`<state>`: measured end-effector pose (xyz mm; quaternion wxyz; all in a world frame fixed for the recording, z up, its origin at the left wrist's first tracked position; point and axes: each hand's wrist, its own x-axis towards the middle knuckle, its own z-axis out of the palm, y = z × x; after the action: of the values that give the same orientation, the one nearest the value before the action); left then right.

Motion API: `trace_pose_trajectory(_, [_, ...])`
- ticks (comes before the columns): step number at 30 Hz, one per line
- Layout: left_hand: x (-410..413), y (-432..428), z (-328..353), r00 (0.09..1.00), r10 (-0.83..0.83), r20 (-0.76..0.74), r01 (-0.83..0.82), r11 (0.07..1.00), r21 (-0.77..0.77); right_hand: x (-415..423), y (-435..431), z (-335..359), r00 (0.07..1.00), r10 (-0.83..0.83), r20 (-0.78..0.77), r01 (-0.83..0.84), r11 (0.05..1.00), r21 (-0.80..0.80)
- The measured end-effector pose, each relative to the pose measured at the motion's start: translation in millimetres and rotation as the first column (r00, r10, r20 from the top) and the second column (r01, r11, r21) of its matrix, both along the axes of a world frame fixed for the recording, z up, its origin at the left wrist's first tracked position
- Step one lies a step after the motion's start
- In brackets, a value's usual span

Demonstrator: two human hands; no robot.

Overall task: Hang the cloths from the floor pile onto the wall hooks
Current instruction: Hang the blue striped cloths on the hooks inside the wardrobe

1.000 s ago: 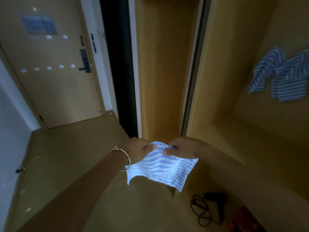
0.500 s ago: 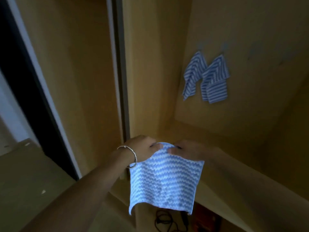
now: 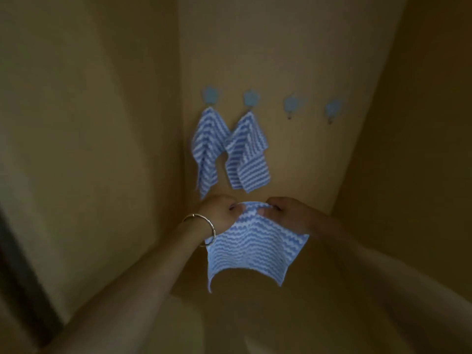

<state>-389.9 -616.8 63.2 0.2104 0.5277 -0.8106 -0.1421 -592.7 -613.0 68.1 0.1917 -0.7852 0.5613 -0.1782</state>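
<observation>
In the middle of the frame, the left hand (image 3: 221, 210) and right hand (image 3: 286, 213) pinch the top edge of a striped cloth (image 3: 251, 247). It looks soft, light and floppy, so hold its top edge near the empty hook (image 3: 291, 107).

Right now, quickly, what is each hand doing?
Left hand: closed, pinching the top edge of the striped cloth.
Right hand: closed, pinching the same top edge.
</observation>
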Motion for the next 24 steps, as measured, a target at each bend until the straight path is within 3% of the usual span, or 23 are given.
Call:
trace_pose_trajectory(4, [-34, -41, 14, 0.992, -0.117, -0.047, 0.116, 0.993, -0.016, -31, -14, 18, 0.986, -0.122, 0.112, 0.129, 0.990, -0.061])
trace_pose_trajectory(10, [-76, -77, 43, 0.965, -0.243, -0.098, 0.235, 0.968, -0.083, -62, -34, 46, 0.951, -0.145, 0.273, 0.176, 0.980, -0.096])
trace_pose_trajectory(14, [-91, -105, 57, 0.962, -0.249, -0.111, 0.235, 0.964, -0.127, -74, -52, 60, 0.913, -0.149, 0.379, 0.188, 0.980, -0.068])
trace_pose_trajectory(24, [-130, -163, 119, 0.949, -0.250, -0.195, 0.211, 0.957, -0.202, -99, -115, 104, 0.795, -0.137, 0.591, 0.288, 0.942, -0.170])
